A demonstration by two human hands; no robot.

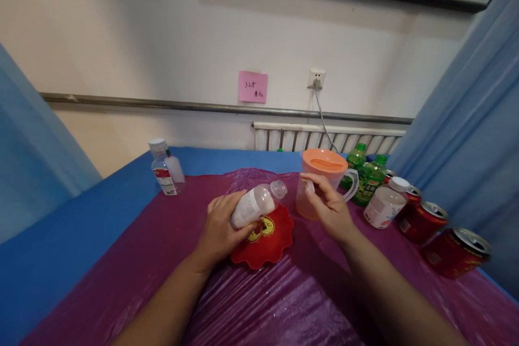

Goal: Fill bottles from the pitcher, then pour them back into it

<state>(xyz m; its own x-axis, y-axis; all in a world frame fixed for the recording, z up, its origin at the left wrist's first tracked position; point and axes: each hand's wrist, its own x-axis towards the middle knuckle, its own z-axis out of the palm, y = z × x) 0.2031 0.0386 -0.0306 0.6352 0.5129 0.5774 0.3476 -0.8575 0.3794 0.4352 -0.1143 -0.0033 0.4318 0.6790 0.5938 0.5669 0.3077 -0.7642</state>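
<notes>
Above the red plate (263, 246), the left hand (219, 230) wraps its grip around the uncapped bottle (256, 204), long axis toward two o'clock, where the right hand (330, 208), nearer, pinches the orange pitcher (322, 181).

You see a blue table (60, 248) under a purple plastic sheet (259, 303), red cans (441, 232) right, a clear bottle (167, 173) upper left

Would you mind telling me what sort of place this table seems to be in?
Probably a curtained-off booth in an institutional room, not a home kitchen. Blue curtains flank a table with blue cloth and purple plastic sheeting; behind are a radiator, a wall socket and a pink handwritten note.
</notes>
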